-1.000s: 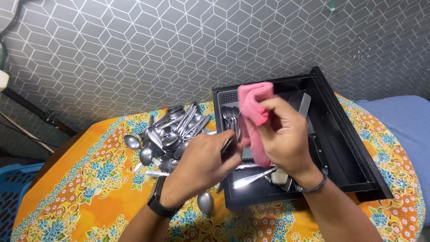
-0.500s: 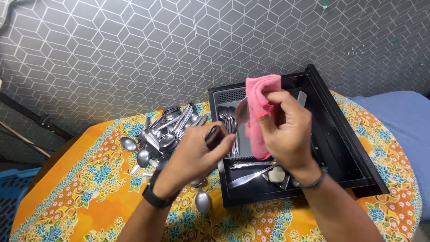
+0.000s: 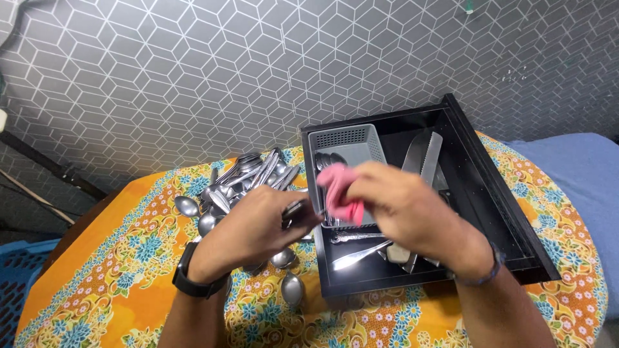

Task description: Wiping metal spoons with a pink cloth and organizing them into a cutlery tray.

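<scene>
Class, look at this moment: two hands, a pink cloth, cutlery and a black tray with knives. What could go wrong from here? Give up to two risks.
1. The right hand, bunching the pink cloth, is just above the serrated knife in the black tray; dipping lower, it might graze the blade.
2. The left hand holds a utensil by its end over the loose pile of spoons; a slip could send cutlery sliding off the table.
</scene>
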